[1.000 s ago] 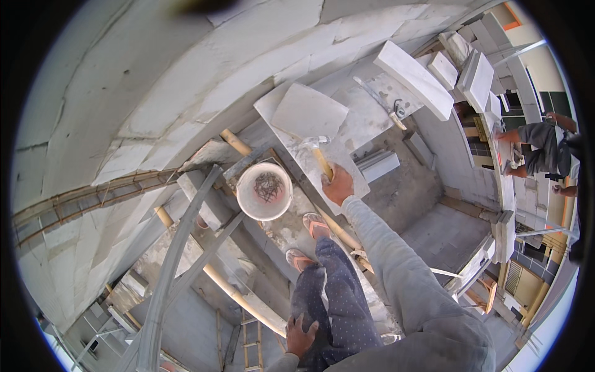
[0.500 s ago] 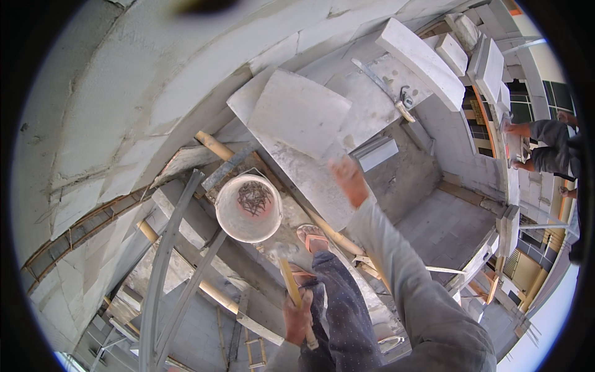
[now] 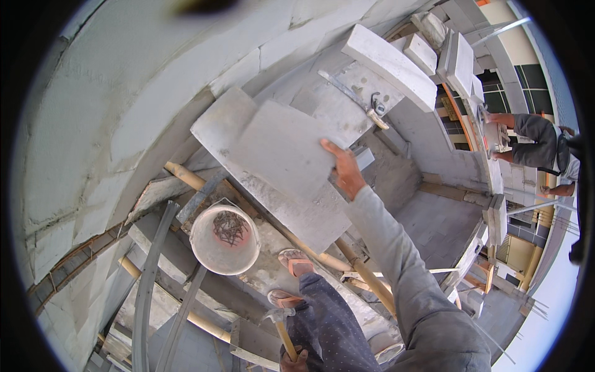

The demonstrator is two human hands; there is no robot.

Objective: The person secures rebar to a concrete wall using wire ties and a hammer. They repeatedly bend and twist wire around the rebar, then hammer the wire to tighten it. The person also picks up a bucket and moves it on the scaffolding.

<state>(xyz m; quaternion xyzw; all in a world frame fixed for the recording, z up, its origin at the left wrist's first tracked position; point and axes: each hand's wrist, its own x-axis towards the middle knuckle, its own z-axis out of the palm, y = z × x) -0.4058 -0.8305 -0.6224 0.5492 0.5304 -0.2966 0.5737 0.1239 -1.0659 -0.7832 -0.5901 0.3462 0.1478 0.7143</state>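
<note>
Slab point(image 3: 279, 146) over board point(image 3: 304, 214), R hand point(image 3: 346, 168) now touching corner nr board's R edge, grip unclear; hammer point(image 3: 284, 335) swapped to L hand point(image 3: 294, 361), held there, freeing R

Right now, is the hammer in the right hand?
No, the left hand's fingers hold the hammer, while the right hand's fingers touch the flat grey block.

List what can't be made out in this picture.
Head view:
Left hand: partly cut off by the lower edge.
Hammer: handle's end hidden by that hand or edge.
Co-worker: head cut off by the dark rim.
Thin pieces in bucket: too small to identify.
</note>
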